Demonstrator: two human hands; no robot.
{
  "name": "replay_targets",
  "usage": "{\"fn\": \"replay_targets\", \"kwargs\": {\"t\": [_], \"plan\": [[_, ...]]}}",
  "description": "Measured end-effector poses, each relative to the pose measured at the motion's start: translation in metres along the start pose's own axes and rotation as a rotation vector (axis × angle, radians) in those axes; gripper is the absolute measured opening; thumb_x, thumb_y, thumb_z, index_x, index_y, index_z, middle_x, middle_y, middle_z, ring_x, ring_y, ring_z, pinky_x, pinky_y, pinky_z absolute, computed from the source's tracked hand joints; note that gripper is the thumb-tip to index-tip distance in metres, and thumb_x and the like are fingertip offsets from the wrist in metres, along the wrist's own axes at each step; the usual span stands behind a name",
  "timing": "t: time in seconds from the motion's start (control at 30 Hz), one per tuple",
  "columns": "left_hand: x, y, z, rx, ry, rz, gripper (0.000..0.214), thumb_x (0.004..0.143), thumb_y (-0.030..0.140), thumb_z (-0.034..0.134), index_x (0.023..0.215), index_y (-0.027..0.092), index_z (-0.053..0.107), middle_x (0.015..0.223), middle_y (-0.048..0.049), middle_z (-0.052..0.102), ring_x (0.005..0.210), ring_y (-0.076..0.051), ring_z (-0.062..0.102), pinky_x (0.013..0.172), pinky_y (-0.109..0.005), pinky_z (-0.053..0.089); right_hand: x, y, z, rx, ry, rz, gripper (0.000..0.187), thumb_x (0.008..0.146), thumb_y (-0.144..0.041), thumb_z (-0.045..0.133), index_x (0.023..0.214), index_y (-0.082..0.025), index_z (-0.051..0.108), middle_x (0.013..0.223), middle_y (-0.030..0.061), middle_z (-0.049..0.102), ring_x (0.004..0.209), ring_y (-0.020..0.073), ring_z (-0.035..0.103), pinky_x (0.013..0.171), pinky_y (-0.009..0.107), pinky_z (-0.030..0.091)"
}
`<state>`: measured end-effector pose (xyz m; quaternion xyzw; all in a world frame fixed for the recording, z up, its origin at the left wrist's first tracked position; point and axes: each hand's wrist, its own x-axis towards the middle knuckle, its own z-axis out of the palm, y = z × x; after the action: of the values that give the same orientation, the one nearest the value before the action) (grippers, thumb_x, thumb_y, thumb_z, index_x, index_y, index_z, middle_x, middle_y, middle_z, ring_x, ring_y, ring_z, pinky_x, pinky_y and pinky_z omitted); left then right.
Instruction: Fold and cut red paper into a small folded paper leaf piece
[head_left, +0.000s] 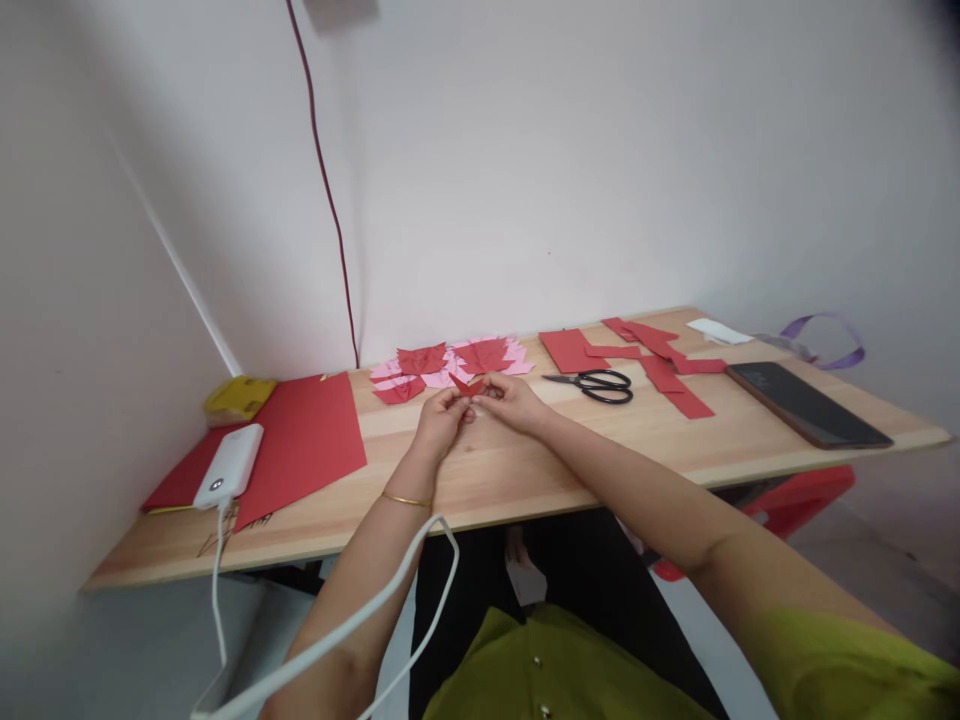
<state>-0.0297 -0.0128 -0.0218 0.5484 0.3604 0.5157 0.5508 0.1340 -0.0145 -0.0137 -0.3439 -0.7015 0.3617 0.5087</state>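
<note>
Both my hands meet over the middle of the wooden table (525, 470). My left hand (441, 415) and my right hand (510, 400) pinch a small folded red paper piece (466, 384) between their fingertips, just above the tabletop. Right behind it lie several folded red and pink paper shapes (450, 362). A thin gold bangle sits on my left wrist.
A big red paper sheet (300, 440) lies at the left with a white power bank (229, 465) on it, its white cable trailing to me. A yellow object (240, 396) sits at the far left. Black scissors (596, 384), red paper strips (660, 360), a dark tablet (806, 403) lie right.
</note>
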Motion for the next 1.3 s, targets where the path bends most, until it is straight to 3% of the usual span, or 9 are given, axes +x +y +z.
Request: {"fn": "replay_targets", "kwargs": {"t": [0.23, 0.37, 0.67, 0.97, 1.3], "plan": [[-0.0028, 0.0065, 0.0004, -0.097, -0.115, -0.112, 0.027, 0.066, 0.033, 0.072, 0.078, 0.013, 0.06, 0.072, -0.0009, 0.06, 0.058, -0.009, 0.053, 0.061, -0.024, 0.045, 0.0, -0.0024, -0.0012, 0.227, -0.067, 0.013, 0.034, 0.077, -0.034, 0.065, 0.105, -0.02, 0.051, 0.08, -0.0008, 0.061, 0.071, 0.0132, 0.06, 0.071, 0.029, 0.049], [-0.0043, 0.0092, 0.0004, -0.131, -0.15, -0.135, 0.027, 0.067, 0.032, 0.073, 0.08, 0.012, 0.062, 0.072, -0.0016, 0.061, 0.058, -0.008, 0.052, 0.06, -0.024, 0.044, -0.0001, -0.0052, -0.0039, 0.324, -0.115, 0.057, 0.031, 0.077, -0.037, 0.065, 0.1, -0.02, 0.053, 0.078, -0.0008, 0.062, 0.072, 0.015, 0.062, 0.075, 0.032, 0.05], [-0.0031, 0.0035, 0.0006, -0.058, -0.067, -0.068, 0.025, 0.062, 0.026, 0.077, 0.08, 0.013, 0.065, 0.07, 0.0001, 0.062, 0.061, -0.009, 0.056, 0.068, -0.026, 0.047, 0.0022, 0.0025, -0.0033, 0.229, -0.006, 0.094, 0.029, 0.071, -0.033, 0.07, 0.093, -0.018, 0.06, 0.082, 0.0004, 0.064, 0.073, 0.0127, 0.059, 0.073, 0.028, 0.047], [-0.0031, 0.0049, 0.0026, 0.062, 0.018, 0.022, 0.019, 0.063, 0.025, 0.074, 0.075, 0.014, 0.065, 0.062, 0.0031, 0.057, 0.057, -0.009, 0.051, 0.059, -0.023, 0.04, 0.0016, 0.0022, -0.004, 0.055, 0.028, 0.071, 0.026, 0.071, -0.038, 0.068, 0.083, -0.016, 0.059, 0.078, 0.001, 0.063, 0.071, 0.0135, 0.055, 0.067, 0.027, 0.044], [-0.005, 0.0064, 0.0063, 0.127, 0.051, 0.036, 0.017, 0.061, 0.022, 0.072, 0.068, 0.014, 0.06, 0.054, 0.0067, 0.046, 0.051, -0.006, 0.039, 0.051, -0.02, 0.03, 0.0001, 0.0005, 0.0003, 0.005, 0.015, 0.048, 0.017, 0.075, -0.032, 0.062, 0.084, -0.018, 0.057, 0.082, 0.0013, 0.064, 0.08, 0.016, 0.059, 0.077, 0.031, 0.047]]}}
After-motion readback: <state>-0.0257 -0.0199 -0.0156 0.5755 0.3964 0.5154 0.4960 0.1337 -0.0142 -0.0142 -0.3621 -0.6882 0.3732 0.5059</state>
